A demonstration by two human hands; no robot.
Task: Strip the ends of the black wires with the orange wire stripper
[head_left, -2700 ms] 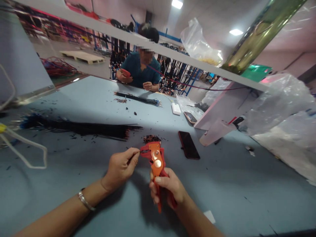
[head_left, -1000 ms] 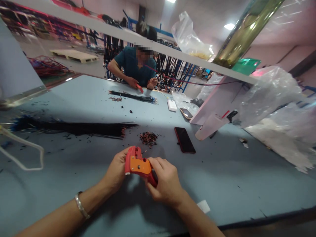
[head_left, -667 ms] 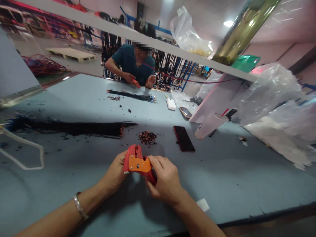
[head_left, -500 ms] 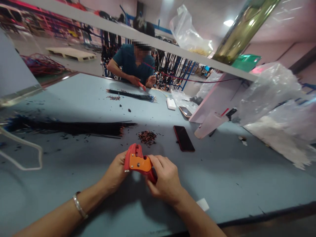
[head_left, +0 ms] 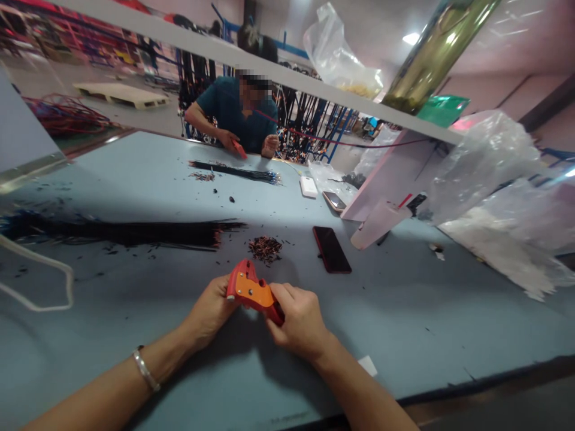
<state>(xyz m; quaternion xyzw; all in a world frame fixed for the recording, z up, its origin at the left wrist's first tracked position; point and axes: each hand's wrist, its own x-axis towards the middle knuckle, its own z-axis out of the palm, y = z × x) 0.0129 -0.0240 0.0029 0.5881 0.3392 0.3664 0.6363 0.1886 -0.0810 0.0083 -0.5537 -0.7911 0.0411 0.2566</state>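
Note:
My right hand (head_left: 299, 317) is wrapped round the handles of a red and orange wire stripper (head_left: 253, 292), whose head points up and to the left. At that head, my left hand (head_left: 214, 311) is closed, with its fingertips hidden behind the tool. Whatever it pinches there, if anything, I cannot make out. Just beyond the stripper lies a small heap of cut black insulation bits (head_left: 266, 248), some with a coppery look. A long bundle of thin black wires (head_left: 148, 233) stretches across the table to the left, its near ends coppery.
Right of the heap lies a dark phone (head_left: 331, 248), with a translucent cup (head_left: 377, 226) beyond it. Across the table a co-worker (head_left: 238, 114) holds a red tool behind another wire bundle (head_left: 238, 172). Plastic bags (head_left: 489, 167) crowd the right; a shelf beam (head_left: 287, 78) crosses overhead.
The wire stripper's handles have been squeezed closer together and its head has tipped slightly. My hands stay nearly in place. The co-worker's hand with the red tool has moved left and up.

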